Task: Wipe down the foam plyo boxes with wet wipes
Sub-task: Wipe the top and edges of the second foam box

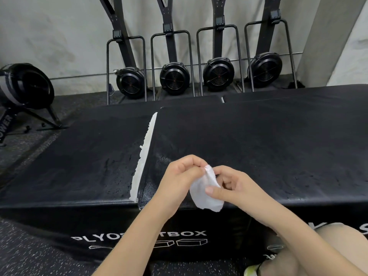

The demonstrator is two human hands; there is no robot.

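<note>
Above the plyo box (258, 140), both grips — left hand (179, 178), right hand (233, 186) — pinch one wet wipe (205, 194).

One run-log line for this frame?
left hand: pinches wet wipe | right hand: pinches wet wipe | wipe: off plyo box | phase: unfolding

Black foam plyo box (65, 222) front face: white print "PLYOS…TBOX", middle hidden by forearm; black fan machine (23, 86) at left: white letters "OWER", cut off.
</note>
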